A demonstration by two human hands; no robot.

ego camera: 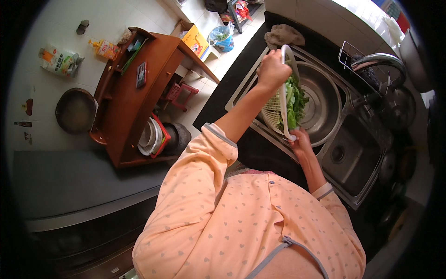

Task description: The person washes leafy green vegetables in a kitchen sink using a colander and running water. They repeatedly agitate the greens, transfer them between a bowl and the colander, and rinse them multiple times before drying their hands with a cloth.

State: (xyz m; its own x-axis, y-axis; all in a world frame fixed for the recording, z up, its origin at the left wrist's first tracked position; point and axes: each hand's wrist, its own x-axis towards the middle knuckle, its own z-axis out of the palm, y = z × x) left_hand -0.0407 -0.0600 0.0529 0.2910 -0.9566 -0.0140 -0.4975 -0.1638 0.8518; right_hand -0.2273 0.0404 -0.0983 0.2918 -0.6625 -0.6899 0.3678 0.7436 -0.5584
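Note:
A white plastic colander (pixel 273 111) is tipped on its side, its rim standing nearly upright. Leafy green vegetables (pixel 295 101) lie inside it, against the mesh. My left hand (pixel 275 69) grips the colander's far rim. At the near end of the rim, my right hand (pixel 301 141) has hold of it, with its fingers partly hidden. Directly beside and partly under the colander is a round stainless-steel basin (pixel 318 104), set in the larger bowl of the sink. Part of the basin is covered by the colander and greens.
The smaller sink bowl (pixel 348 153) with its drain lies to the right. A chrome faucet (pixel 381 59) arches beside a wire rack (pixel 345 57). A rag (pixel 284 35) sits on the black countertop (pixel 223 104). A wooden cabinet (pixel 146 94) holding a phone (pixel 141 75) stands left.

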